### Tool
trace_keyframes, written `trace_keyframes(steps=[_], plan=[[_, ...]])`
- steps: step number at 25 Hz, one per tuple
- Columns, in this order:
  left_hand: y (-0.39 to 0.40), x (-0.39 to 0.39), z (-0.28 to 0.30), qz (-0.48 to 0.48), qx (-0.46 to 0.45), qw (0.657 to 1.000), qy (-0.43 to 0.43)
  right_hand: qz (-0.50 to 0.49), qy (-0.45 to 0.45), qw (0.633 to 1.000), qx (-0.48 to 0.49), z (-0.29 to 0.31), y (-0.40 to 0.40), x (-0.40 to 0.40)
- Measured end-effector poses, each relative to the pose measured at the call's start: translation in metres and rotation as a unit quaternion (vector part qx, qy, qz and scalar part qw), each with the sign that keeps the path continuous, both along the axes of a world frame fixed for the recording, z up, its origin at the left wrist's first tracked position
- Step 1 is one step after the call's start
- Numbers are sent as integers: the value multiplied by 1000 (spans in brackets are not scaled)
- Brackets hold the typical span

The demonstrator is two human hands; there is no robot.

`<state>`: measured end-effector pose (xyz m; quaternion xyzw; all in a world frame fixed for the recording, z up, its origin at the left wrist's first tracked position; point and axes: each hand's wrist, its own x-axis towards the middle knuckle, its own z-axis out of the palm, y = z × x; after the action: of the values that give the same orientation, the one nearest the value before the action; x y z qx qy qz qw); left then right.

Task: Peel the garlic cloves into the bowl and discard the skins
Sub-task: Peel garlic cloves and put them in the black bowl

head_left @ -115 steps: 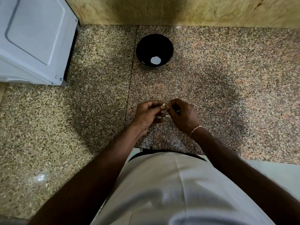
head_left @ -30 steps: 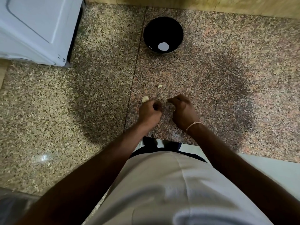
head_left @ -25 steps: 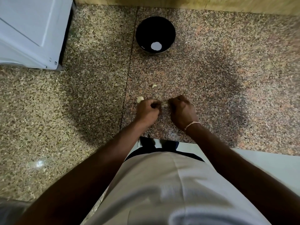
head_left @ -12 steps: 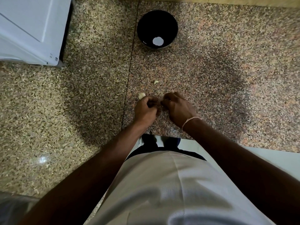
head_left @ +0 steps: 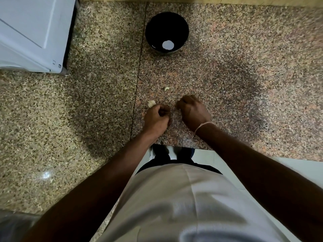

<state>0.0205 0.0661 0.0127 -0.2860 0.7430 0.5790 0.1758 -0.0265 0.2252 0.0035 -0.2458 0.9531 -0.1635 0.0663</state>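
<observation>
The speckled granite surface [head_left: 227, 84] carries everything. A white appliance [head_left: 31, 32] stands on its far left corner, well apart from the work. The dark bowl [head_left: 181, 23] stands at the back, straight ahead of both hands, with open surface between and nothing in the way; a pale round patch shows at its bottom, and I cannot tell what it is.

The left hand [head_left: 156, 119] is curled into a fist near the front edge; its fingers fold inward, and whether they hold a clove or skin cannot be told. The right hand [head_left: 194, 111] sits just beside it, apart, fingers also curled, the grip at its tips blurred and unreadable.

A pale garlic clove [head_left: 151, 103] lies touching the far left side of the left fist, so that hand is nearer it. A smaller pale scrap [head_left: 167, 88], probably skin, lies farther ahead, between the hands and the bowl.
</observation>
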Motion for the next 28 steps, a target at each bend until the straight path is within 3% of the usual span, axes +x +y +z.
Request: trace_keyframes(steps=[1,2,3,4,5,6,8,10,18,23,28], plan=[[1,0,1,-11,-9,1000,6,-100,-36,992,-69,1,-1,-4],[1,-1,2,-26,-26,999,17,-221,-107,956,-160,3,0,-8],[2,-2,2,-45,-55,997,30,-327,-202,884,-266,5,3,-12],[3,-3,3,-66,-91,993,43,-399,-291,790,-363,8,8,-14],[5,-5,4,-85,-129,987,54,-436,-354,704,-434,11,12,-14],[8,-8,4,-102,-165,979,63,-450,-392,638,-487,15,16,-12],[14,-15,4,-130,-225,963,74,-447,-423,555,-559,22,21,-7],[19,-25,3,-155,-272,947,77,-433,-427,529,-592,28,21,-2],[30,-55,-2,-166,-363,915,55,-442,-402,494,-632,34,31,5],[31,-59,-5,-201,-389,897,64,-442,-389,482,-649,28,39,9],[50,-57,-10,-287,-358,880,123,-455,-381,459,-661,22,40,17]])
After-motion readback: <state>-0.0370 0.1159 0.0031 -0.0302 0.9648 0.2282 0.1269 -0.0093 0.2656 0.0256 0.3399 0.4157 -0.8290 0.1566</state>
